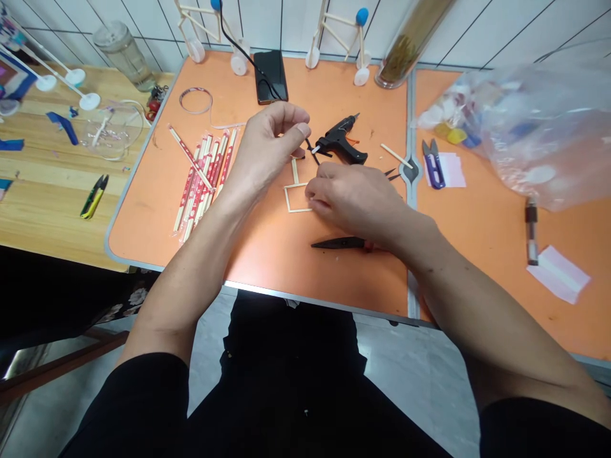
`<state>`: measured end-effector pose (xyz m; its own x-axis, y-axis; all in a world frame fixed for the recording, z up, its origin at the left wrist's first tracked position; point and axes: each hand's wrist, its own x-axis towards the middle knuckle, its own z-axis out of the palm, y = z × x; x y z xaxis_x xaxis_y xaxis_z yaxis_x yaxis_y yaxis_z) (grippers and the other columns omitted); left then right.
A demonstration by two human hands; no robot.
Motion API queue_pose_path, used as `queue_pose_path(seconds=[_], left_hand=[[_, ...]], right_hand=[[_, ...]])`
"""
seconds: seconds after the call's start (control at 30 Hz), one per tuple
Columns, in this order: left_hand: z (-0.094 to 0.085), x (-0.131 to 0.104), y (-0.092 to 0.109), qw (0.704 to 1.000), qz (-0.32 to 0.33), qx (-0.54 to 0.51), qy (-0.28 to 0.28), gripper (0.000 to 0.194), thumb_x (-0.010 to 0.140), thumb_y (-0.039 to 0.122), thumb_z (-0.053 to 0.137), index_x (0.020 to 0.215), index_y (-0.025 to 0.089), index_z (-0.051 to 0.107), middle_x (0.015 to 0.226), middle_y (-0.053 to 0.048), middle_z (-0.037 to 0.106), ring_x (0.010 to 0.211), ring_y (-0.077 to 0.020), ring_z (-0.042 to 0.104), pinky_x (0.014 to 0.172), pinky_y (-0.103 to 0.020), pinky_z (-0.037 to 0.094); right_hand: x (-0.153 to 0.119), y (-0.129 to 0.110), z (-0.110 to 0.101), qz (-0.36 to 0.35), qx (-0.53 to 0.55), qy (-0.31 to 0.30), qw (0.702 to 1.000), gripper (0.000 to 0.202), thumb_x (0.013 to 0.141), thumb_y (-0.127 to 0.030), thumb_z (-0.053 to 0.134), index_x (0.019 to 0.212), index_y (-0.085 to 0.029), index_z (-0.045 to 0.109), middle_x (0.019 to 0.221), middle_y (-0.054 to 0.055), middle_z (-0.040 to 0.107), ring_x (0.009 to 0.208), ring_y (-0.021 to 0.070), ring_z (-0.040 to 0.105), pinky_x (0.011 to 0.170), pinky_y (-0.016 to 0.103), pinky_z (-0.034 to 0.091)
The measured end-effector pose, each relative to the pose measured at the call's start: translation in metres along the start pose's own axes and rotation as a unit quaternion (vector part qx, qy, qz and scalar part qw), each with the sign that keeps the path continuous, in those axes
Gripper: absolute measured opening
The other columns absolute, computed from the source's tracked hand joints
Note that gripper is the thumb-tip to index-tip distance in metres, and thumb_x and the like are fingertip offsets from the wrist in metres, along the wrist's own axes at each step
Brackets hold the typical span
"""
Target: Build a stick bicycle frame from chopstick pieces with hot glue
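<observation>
My left hand (274,137) is closed, with thumb and forefinger curled together beside a thin black cord (308,144). What lies in its pinch is too small to tell. Below it, a small rectangular frame of thin wooden sticks (287,200) lies on the orange table, with one stick rising from its top side. Curled fingers of my right hand (351,197) cover the frame's right end; whether they grip it is hidden. Just beyond both hands rests a black glue gun (342,141). Black-jawed pliers (338,243) lie below my right hand, their handles partly covered.
Wrapped chopsticks (203,181) lie at left, near a phone (270,76). Stick models with blue balls (362,16) stand along the wall beside a tall tube (405,51). Rightward are purple snips (433,165), a plastic bag (539,133) and a pen (531,232). Yellow snips (94,198) lie far left.
</observation>
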<state>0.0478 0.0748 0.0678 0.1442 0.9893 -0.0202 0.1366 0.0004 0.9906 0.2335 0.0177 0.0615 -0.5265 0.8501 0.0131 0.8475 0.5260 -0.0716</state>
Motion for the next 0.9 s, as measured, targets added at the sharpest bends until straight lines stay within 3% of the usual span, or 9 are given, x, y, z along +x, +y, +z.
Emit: queue_pose_path(seconds=[0.17,0.27,0.33,0.47,0.67,0.77,0.9], left_hand=[[-0.002,0.003,-0.006,0.993,0.077,0.086,-0.013,0.004,0.087,0.03,0.078,0.087,0.031,0.074,0.101,-0.003,0.083,0.122,-0.0337,0.072,0.112,-0.051,0.058],[-0.005,-0.001,-0.01,0.981,0.083,0.168,-0.051,0.008,0.083,0.025,0.079,0.078,0.026,0.074,0.091,-0.007,0.078,0.115,-0.0338,0.072,0.106,-0.047,0.058],[-0.006,-0.01,-0.012,0.96,0.081,0.255,-0.085,0.009,0.083,0.021,0.077,0.076,0.025,0.074,0.089,-0.008,0.076,0.109,-0.0332,0.072,0.102,-0.046,0.058],[-0.005,-0.034,-0.014,0.89,0.105,0.426,-0.126,0.01,0.087,0.017,0.073,0.082,0.024,0.077,0.101,-0.01,0.077,0.106,-0.0327,0.07,0.098,-0.048,0.056],[0.006,-0.049,-0.021,0.81,0.135,0.551,-0.146,0.014,0.095,0.018,0.071,0.096,0.024,0.083,0.113,-0.014,0.076,0.117,-0.0374,0.064,0.096,-0.051,0.053],[0.01,-0.047,-0.025,0.792,0.139,0.575,-0.15,0.014,0.097,0.019,0.07,0.099,0.024,0.083,0.113,-0.014,0.074,0.117,-0.0376,0.064,0.095,-0.051,0.053],[0.012,-0.045,-0.028,0.795,0.135,0.572,-0.151,0.015,0.096,0.016,0.068,0.097,0.022,0.082,0.11,-0.015,0.073,0.115,-0.0377,0.065,0.095,-0.052,0.053]], right_hand=[[-0.019,0.015,-0.008,0.059,0.042,0.031,0.997,0.027,0.105,-0.025,0.056,0.106,-0.02,0.082,0.114,0.014,0.076,0.088,0.0251,0.062,0.069,0.037,0.028],[-0.035,0.024,-0.001,0.079,0.057,0.06,0.993,0.029,0.105,-0.025,0.054,0.103,-0.02,0.082,0.111,0.013,0.077,0.091,0.0257,0.065,0.07,0.036,0.032],[-0.042,0.029,0.007,0.099,0.074,0.093,0.988,0.031,0.106,-0.026,0.052,0.105,-0.02,0.083,0.11,0.013,0.077,0.094,0.0266,0.066,0.071,0.037,0.035],[-0.046,0.033,0.019,0.121,0.097,0.128,0.98,0.032,0.106,-0.025,0.052,0.109,-0.019,0.084,0.11,0.014,0.079,0.097,0.0283,0.068,0.074,0.037,0.038],[-0.046,0.026,0.023,0.113,0.102,0.128,0.98,0.033,0.107,-0.026,0.052,0.111,-0.02,0.084,0.116,0.013,0.08,0.095,0.0269,0.067,0.072,0.037,0.034],[-0.046,0.024,0.026,0.108,0.092,0.132,0.981,0.034,0.107,-0.026,0.051,0.11,-0.02,0.084,0.114,0.013,0.08,0.092,0.0258,0.065,0.069,0.036,0.03],[-0.045,0.023,0.03,0.096,0.084,0.122,0.984,0.036,0.108,-0.023,0.049,0.11,-0.019,0.084,0.112,0.013,0.08,0.089,0.0248,0.064,0.068,0.037,0.026]])
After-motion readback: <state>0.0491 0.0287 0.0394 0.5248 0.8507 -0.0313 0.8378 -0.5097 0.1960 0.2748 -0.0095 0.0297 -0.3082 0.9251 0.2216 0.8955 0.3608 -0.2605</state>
